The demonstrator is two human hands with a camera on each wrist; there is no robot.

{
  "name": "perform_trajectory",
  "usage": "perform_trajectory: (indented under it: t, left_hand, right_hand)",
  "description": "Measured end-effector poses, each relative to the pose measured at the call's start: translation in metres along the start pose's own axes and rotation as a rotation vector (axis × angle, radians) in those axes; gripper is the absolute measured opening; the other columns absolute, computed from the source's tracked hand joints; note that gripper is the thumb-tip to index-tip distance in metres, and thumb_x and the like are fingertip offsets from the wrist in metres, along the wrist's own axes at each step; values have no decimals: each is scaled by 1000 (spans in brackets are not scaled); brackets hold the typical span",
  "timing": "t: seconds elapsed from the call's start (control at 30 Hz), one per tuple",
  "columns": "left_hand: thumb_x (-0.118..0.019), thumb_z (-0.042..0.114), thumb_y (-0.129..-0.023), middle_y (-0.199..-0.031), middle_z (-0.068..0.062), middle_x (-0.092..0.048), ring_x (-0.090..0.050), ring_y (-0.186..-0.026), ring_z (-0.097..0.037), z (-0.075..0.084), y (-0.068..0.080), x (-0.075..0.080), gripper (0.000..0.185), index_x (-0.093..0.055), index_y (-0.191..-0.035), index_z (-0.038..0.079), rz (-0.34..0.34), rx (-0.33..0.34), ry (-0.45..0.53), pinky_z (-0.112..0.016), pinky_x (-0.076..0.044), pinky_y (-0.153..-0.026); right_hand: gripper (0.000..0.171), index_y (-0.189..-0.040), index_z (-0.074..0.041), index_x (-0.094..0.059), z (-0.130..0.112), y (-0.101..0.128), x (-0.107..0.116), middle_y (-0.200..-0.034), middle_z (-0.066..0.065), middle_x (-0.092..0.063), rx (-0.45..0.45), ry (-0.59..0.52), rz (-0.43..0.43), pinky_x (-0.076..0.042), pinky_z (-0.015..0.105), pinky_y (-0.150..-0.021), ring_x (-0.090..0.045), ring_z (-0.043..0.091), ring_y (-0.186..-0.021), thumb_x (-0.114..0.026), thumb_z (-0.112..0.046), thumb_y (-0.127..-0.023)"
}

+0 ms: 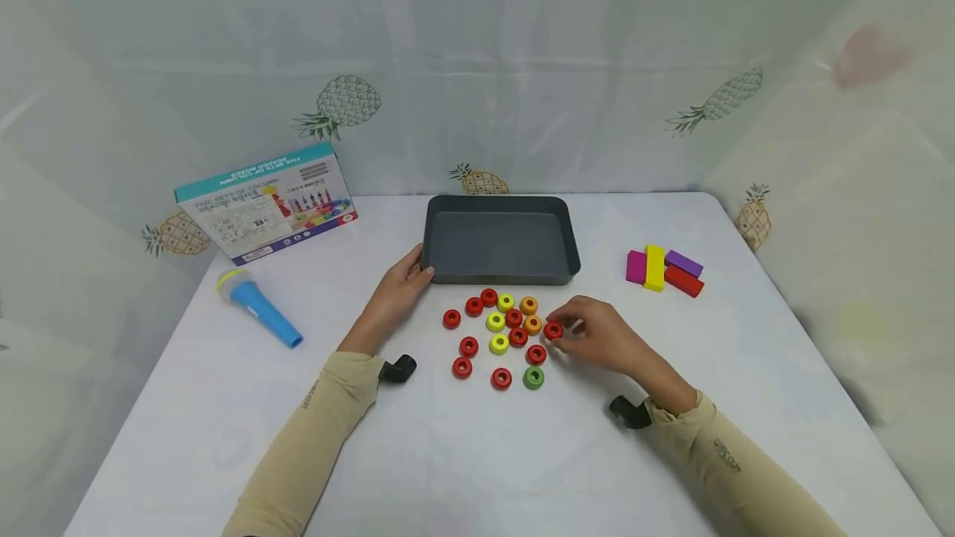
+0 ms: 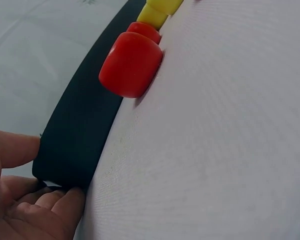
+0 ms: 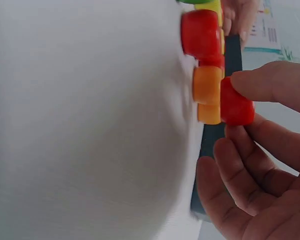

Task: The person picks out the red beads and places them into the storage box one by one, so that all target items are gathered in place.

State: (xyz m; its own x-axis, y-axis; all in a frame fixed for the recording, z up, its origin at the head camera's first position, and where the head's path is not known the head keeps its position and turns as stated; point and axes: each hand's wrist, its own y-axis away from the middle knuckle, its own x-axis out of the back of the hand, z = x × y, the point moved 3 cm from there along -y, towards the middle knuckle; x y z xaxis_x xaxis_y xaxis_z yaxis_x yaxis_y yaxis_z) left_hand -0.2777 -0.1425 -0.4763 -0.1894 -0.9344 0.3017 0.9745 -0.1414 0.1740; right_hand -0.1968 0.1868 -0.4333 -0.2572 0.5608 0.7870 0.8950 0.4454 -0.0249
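A dark grey tray (image 1: 500,272) stands at the middle of the white table. My left hand (image 1: 416,270) holds its near left corner; in the left wrist view the thumb (image 2: 12,149) and fingers (image 2: 50,202) lie round the tray's wall (image 2: 80,135). Several red, yellow, orange and green ring beads (image 1: 498,344) lie scattered in front of the tray. My right hand (image 1: 564,331) pinches a red bead (image 1: 553,330) at the right edge of the cluster. The right wrist view shows that red bead (image 3: 236,104) between two fingertips, next to an orange bead (image 3: 207,85).
A printed toy box (image 1: 264,204) leans at the back left, with a blue toy microphone (image 1: 257,309) in front of it. Coloured blocks (image 1: 662,268) lie at the right. A pineapple-print curtain hangs round the table.
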Motion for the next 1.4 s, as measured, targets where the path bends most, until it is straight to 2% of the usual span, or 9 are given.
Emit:
perform_trajectory:
  t: [0.5,0.8,1.1,1.4]
  left_hand:
    - [-51,35,-107,-168,-2,-26,-29,-154,-19,-2,0,0,67,-19,-164,23,8,9,-28,-41,-25,-127]
    - [-53,37,-106,-168,-2,-27,-30,-154,-19,-3,0,0,67,-21,-163,25,5,20,-11,-39,-26,-126]
    - [-52,38,-106,-168,-2,-26,-29,-154,-19,-2,1,-1,66,-21,-163,26,-1,12,5,-38,-27,-126]
    - [-52,36,-106,-168,-3,-26,-30,-154,-20,-1,1,-1,65,-22,-163,24,12,3,1,-38,-28,-125]
  right_hand:
    - [29,-113,-6,-76,-15,-29,24,-102,7,-71,20,62,81,-62,43,-85,-66,26,-96,-81,-12,-85]
    - [29,-112,-5,-76,-8,-47,31,-102,10,-70,22,40,111,-61,47,-86,-67,31,-94,-81,-10,-84]
    - [31,-115,-4,-75,5,-67,35,-102,11,-70,-34,77,120,-54,34,-78,-63,27,-89,-79,-13,-86]
    - [33,-117,-3,-74,7,-86,37,-106,14,-70,-68,102,112,-56,37,-78,-61,28,-91,-77,-14,-87]
